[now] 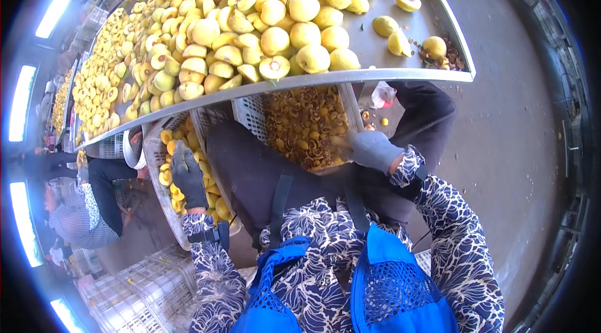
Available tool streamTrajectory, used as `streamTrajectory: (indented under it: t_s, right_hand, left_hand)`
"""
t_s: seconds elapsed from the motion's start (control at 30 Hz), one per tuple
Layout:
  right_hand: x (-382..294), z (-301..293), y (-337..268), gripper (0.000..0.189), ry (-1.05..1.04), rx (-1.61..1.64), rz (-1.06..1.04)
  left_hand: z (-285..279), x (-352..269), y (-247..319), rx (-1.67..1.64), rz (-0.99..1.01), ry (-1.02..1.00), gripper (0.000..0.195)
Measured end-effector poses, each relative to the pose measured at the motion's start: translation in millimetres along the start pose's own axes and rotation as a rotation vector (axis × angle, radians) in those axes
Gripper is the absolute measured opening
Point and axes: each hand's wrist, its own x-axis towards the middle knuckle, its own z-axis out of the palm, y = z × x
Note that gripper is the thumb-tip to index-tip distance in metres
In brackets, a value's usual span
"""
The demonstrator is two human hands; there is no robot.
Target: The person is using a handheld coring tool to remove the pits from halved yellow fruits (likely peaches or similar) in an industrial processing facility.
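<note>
My left hand (188, 178), in a dark grey glove, is over a white plastic crate (157, 164) of yellow peach halves (213, 187). Its back faces up, so whatever lies under the palm is hidden. My right hand (375, 150), in a lighter grey glove, is curled above the near right part of another crate (350, 102). That crate holds brown peach pits and scraps (303, 128). A thin brownish hand tool (342, 143), blurred, sticks out of the right hand's fingers. Whole and halved yellow peaches (272, 41) are heaped on the metal table (371, 44) ahead.
The table's raised metal rim (404, 74) overhangs the crates and my knees. Loose pits (370, 126) and a plastic bag (382, 94) lie on the floor to the right. White crates (141, 286) stand behind at the left. A co-worker (84, 215) sits at the left.
</note>
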Motion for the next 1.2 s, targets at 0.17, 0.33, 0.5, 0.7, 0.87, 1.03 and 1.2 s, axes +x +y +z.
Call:
streamTrajectory:
  t_s: [0.17, 0.33, 0.5, 0.7, 0.87, 1.03, 1.2]
  right_hand:
    - [-6.7, -4.5, -11.0, 0.029, 0.066, 0.112, -0.017]
    - [-16.4, -9.1, -17.6, 0.031, 0.089, 0.129, 0.012]
    - [-24.8, -13.3, -24.0, 0.028, 0.069, 0.156, 0.1]
    - [-21.7, -34.8, -39.9, 0.029, 0.282, 0.419, 0.159]
    - [-9.3, -99.8, -97.1, 0.026, 0.483, 0.635, -0.027]
    - [1.8, -113.5, -136.7, 0.03, 0.566, 0.669, -0.061]
    - [4.7, -110.7, -148.4, 0.032, 0.813, 0.799, -0.003]
  left_hand:
    - [-17.9, 107.2, 164.5, -0.308, 0.394, 0.145, 0.034]
    - [52.1, 182.8, 241.7, 0.007, 0.704, -0.251, 0.053]
    - [67.8, 223.6, 235.1, 0.06, 0.853, -0.487, 0.056]
    - [4.1, 189.5, 234.8, -1.241, -0.036, -0.542, 0.046]
    - [-4.0, 120.1, 248.3, -1.707, -0.452, -0.536, 0.077]
    - [-31.1, 83.3, 262.7, -1.668, -0.419, -0.331, 0.078]
    - [-41.6, 65.3, 262.0, -1.608, -0.35, -0.257, 0.077]
